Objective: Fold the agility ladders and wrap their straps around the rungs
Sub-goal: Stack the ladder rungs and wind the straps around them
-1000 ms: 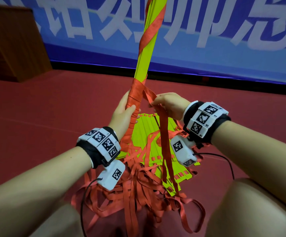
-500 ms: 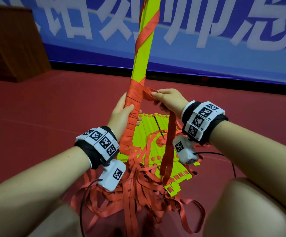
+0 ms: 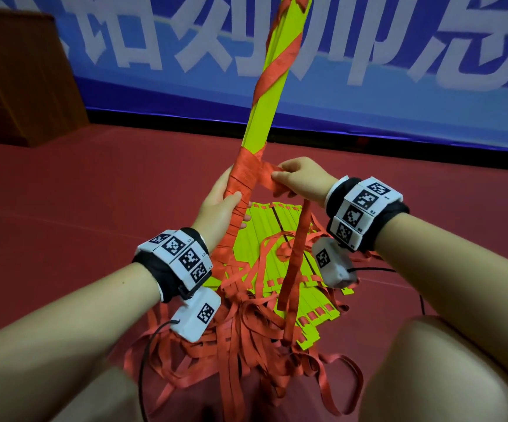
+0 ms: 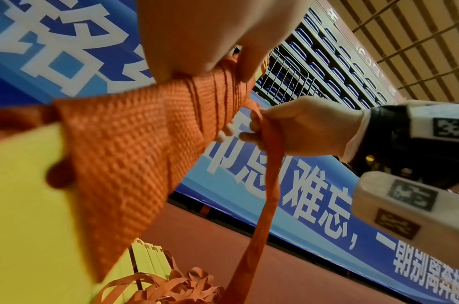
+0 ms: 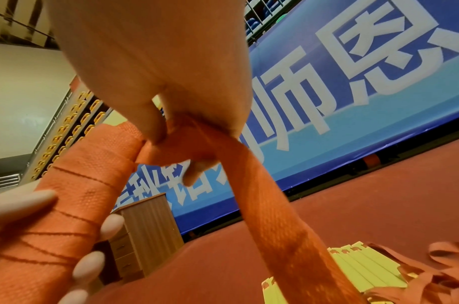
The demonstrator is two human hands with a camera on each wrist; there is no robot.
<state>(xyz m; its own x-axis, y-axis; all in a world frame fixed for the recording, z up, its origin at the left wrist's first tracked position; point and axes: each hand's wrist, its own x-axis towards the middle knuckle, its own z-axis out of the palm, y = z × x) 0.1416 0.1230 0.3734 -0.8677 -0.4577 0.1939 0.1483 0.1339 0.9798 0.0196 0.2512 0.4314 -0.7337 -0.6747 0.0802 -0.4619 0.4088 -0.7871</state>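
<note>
Strap pulled level across a bundle of rungs, both hands holding.

Compared with a second ago, the right hand (image 3: 302,181) has risen and now pinches the orange strap (image 3: 295,257) between thumb and fingertips just right of the bundle of rungs (image 3: 264,117), drawing it out flat where it hung slack before; the left hand (image 3: 220,205) keeps its fingers curled round the wrapped lower part. The bundle is yellow-green, stands tilted above the red floor (image 3: 94,193), and carries tight orange turns at the grip and a looser spiral higher up. The strap's free length hangs from the right hand onto the pile of ladders (image 3: 277,239) lying on the floor beneath.
</note>
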